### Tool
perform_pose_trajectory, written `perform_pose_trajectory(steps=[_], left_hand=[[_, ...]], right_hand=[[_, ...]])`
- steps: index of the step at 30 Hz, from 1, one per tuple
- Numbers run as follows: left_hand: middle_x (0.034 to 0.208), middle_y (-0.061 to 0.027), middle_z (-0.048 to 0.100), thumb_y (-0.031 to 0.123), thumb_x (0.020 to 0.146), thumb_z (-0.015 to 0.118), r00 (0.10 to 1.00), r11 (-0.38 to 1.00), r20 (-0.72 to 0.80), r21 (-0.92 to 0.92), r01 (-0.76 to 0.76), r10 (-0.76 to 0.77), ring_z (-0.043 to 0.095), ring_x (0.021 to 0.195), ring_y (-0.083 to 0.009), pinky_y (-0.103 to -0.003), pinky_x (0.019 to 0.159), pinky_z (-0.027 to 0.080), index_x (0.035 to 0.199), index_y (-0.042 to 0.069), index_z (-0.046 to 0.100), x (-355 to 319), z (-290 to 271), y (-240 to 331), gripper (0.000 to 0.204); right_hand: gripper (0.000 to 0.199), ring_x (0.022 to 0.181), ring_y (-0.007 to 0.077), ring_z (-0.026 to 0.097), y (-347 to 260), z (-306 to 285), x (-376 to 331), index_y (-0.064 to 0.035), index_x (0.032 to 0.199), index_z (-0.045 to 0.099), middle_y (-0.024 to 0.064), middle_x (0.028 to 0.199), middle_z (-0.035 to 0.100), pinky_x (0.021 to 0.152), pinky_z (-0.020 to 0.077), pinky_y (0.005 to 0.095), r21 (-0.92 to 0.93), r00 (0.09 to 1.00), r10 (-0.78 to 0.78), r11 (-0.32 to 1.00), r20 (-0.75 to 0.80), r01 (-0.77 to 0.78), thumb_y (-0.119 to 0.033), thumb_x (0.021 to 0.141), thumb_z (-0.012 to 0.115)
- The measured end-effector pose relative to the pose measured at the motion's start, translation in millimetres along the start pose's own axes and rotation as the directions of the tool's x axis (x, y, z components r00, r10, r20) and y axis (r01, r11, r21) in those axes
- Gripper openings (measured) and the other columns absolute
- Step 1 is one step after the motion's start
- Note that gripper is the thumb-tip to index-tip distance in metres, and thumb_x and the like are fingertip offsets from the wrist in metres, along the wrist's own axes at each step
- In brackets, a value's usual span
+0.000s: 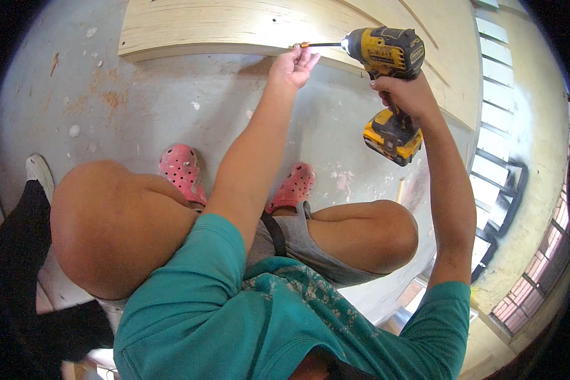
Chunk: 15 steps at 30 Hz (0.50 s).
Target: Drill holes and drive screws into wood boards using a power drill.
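Observation:
My right hand [405,95] is wrapped around the grip of a yellow and black cordless impact driver [386,54], its battery hanging below. A long dark driver bit [326,45] with an orange end points left from the chuck. At the bit's tip, the thumb and finger of my left hand [292,69] pinch what looks like a small brass-coloured screw [295,45], mostly hidden by the fingers. Both the bit's tip and those fingertips are at the near edge of a pale wooden panel [202,25], with small dark holes in its face.
Paint spots and sawdust [111,98] mark the grey floor [221,120]. My pink clogs [182,168] stand between my bent knees. Another person's dark-trousered leg [25,221] is close on the left. A wall with a barred window [532,278] rises at the right.

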<state>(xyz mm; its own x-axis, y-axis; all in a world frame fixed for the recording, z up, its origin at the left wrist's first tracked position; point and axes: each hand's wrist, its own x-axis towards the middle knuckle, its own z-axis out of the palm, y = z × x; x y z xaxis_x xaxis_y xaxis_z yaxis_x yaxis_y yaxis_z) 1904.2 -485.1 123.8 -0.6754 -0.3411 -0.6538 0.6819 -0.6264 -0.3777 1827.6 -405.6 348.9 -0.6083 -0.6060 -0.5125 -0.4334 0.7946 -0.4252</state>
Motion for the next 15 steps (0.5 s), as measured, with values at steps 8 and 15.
perform_pose_trajectory(steps=[8,15], left_hand=[[0.098,-0.0111,0.054,0.000,0.087,0.046,0.999,1.000,0.023,0.008,-0.030,0.029,0.056,0.094,-0.0228,-0.053,0.097,0.036,0.100,-0.002,0.045,6.1,-3.8,-0.6,0.014],[0.098,-0.0120,0.055,0.005,0.085,0.053,1.000,0.975,0.024,0.222,-0.018,0.013,0.057,0.093,-0.0236,-0.047,0.090,0.044,0.100,-0.002,0.048,-14.4,-14.8,-5.0,0.017]], right_hand=[[0.017,0.047,0.0103,0.050,-13.1,-4.6,4.3,-0.0018,0.077,0.059,0.0032,0.056,0.054,0.045,0.0413,0.0238,-0.066,1.000,0.015,0.998,0.007,-0.015,-0.012,0.065,0.066],[0.022,0.053,0.0108,0.051,-26.5,-15.6,16.4,-0.0019,0.081,0.058,0.0040,0.062,0.054,0.051,0.0436,0.0252,-0.188,0.988,0.046,0.982,0.146,-0.018,-0.010,0.062,0.063]])
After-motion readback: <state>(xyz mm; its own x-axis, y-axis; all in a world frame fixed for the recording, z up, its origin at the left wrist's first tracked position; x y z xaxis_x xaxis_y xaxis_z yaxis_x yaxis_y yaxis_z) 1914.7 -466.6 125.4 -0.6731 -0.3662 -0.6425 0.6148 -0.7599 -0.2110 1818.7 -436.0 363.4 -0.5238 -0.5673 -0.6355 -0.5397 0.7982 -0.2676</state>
